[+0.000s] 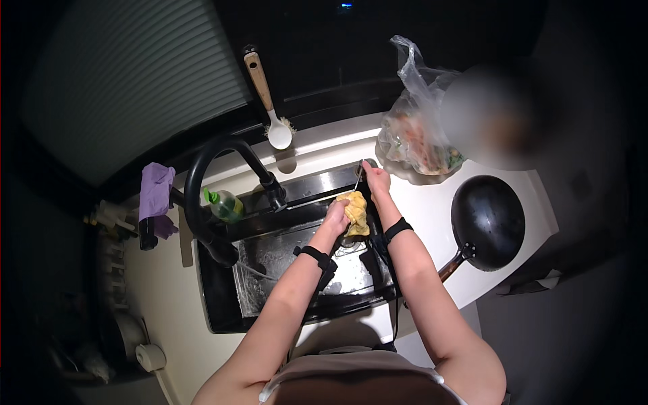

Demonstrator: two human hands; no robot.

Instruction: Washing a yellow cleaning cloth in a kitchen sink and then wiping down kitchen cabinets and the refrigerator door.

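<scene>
Over the right side of the black sink point(215, 283), my left hand point(336, 218) grips a bunched yellow cloth point(357, 210). My right hand point(377, 182) is just beyond it, near the sink's back right corner. A thin metal rod or utensil handle point(360, 177) runs from the fingers of my right hand down to the cloth. Whatever end of it lies in the cloth is hidden. Beneath the cloth, the drain point(349, 248) is partly visible in the wet basin. Running water is not plain to see.
A black faucet point(195, 187) arches over the sink's left part, beside a green-pump soap bottle point(227, 206). Behind stands a wooden-handled brush point(280, 134). To the right are a clear plastic bag of food point(417, 136) and an overturned wok point(488, 223). Something purple point(156, 190) hangs at left.
</scene>
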